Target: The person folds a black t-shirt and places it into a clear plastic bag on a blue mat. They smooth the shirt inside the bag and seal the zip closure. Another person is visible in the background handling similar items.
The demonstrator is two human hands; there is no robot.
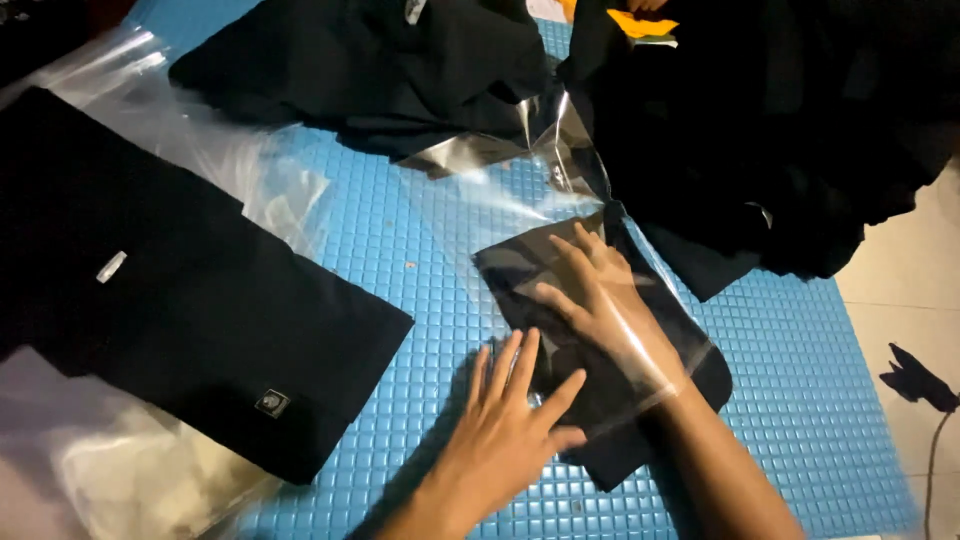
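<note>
1. Clear plastic film covers the right hand [600,310]: it sits inside a transparent poly bag [560,230], fingers [568,262] spread flat, pressing down on a small folded black garment [600,400] that lies partly inside the bag's mouth.
2. Left hand [505,425] rests outside the bag, just beside the right, fingers fanned and palm down on the near edge of the garment and bag, likely pinning the film so it does not slide. Neither hand pinches anything; both lie flat.
3. The flat, spread pose looks meant to smooth the fabric and keep the fold from bunching inside the thin film.
4. The bag's far end lies crumpled and shiny, running up towards a heap of loose black clothes [780,140] at top right.
5. Everything lies on a blue grid-textured foam mat [420,230] on the floor, pale tiles [900,270] showing at right.
6. Left of the hands, well apart: a larger folded black garment [190,310] with a small square patch at its hem, lying over more clear bags [190,130].
7. Another dark pile [370,70] sits at top centre; a yellow scrap [640,22] shows at the top edge.
</note>
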